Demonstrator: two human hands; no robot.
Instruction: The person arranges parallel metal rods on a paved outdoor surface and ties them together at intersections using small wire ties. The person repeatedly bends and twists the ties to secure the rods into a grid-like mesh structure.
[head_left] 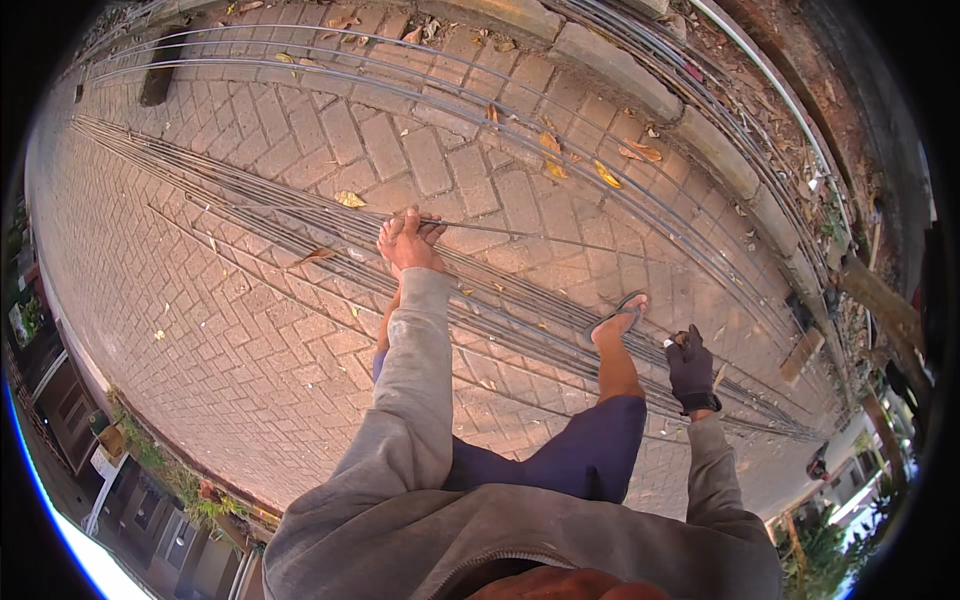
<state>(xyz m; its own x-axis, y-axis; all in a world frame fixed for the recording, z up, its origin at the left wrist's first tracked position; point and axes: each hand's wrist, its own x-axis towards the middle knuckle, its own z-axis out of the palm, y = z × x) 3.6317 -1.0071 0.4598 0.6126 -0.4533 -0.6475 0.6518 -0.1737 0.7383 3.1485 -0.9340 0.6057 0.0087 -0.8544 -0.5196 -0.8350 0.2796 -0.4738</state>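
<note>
My bare left hand (410, 243) is closed round a thin steel rod (530, 235), whose length runs out to the right just above the paving. Under and beside that hand lies a long bundle of similar rods (265, 195), stretching from the far left to the lower right. My right hand (690, 365), in a dark glove, is held over the right part of the bundle with its fingers curled. A small pale spot shows at its fingertips; what it grips, if anything, I cannot make out.
My sandalled right foot (622, 315) stands on the bundle; the left is mostly behind my left hand. More long rods (430, 95) curve across the herringbone brick paving (300, 345) ahead. Beyond them runs a stone kerb (615, 70). A dark block (160, 70) props rods at far left.
</note>
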